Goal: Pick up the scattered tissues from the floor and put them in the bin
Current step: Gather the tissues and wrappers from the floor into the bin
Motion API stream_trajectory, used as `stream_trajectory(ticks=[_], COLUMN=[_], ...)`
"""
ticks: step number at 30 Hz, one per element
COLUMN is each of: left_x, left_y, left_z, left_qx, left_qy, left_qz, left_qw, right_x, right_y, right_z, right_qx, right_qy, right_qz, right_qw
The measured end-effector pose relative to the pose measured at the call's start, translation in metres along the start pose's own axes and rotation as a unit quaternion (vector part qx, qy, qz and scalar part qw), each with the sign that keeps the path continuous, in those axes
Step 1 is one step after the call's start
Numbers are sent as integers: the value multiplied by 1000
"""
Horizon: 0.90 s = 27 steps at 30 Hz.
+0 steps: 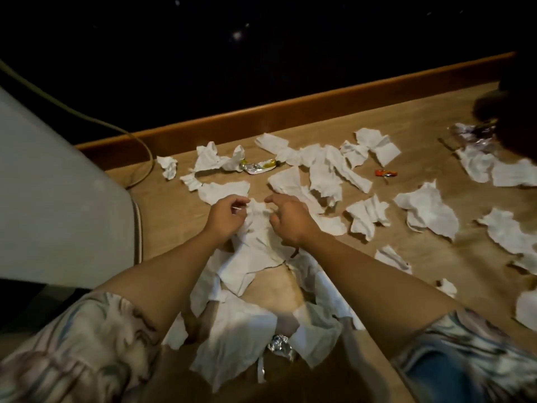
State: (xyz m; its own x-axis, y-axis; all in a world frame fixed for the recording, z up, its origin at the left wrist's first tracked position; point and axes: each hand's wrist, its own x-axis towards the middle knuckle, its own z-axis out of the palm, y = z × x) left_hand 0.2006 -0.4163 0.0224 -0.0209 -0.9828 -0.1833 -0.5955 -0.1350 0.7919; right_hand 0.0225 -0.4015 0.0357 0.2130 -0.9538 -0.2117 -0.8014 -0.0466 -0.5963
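Note:
Several torn white tissues lie scattered over the wooden floor (421, 112). A crumpled tissue (258, 225) lies between my hands at the centre. My left hand (225, 218) pinches its left edge between curled fingers. My right hand (286, 219) presses on its right side, fingers bent. More tissue pieces (241, 324) lie below my forearms. Others lie farther off: one tissue (427, 210) at the right, one tissue (209, 158) near the skirting. No bin is clearly in view.
A silver and yellow wrapper (258, 167) and a small orange wrapper (385, 173) lie among the tissues. Foil scraps (280, 346) sit near my knees. A pale slanted object (58, 184) fills the left. A cable (139, 141) runs along a wooden skirting (290, 112). A dark shape (511, 112) is at the right.

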Motion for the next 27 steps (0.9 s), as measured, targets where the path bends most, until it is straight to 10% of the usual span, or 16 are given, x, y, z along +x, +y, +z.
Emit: stream_trajectory(ticks=[8, 13, 22, 27], left_x=[-67, -138, -212, -202], left_y=[-54, -91, -161, -147], left_z=[-38, -83, -78, -52], left_qx=[96, 288, 333, 175], left_qy=[-28, -83, -141, -30], left_qz=[96, 229, 180, 50], left_qw=[990, 926, 915, 983], right_x=[-36, -97, -164, -171], right_y=[-18, -32, -44, -48], right_z=[24, 55, 127, 137], right_qx=[-145, -243, -228, -94], right_qy=[-21, -163, -201, -124], right_qz=[-123, -286, -261, -201], right_qw=[982, 912, 916, 967])
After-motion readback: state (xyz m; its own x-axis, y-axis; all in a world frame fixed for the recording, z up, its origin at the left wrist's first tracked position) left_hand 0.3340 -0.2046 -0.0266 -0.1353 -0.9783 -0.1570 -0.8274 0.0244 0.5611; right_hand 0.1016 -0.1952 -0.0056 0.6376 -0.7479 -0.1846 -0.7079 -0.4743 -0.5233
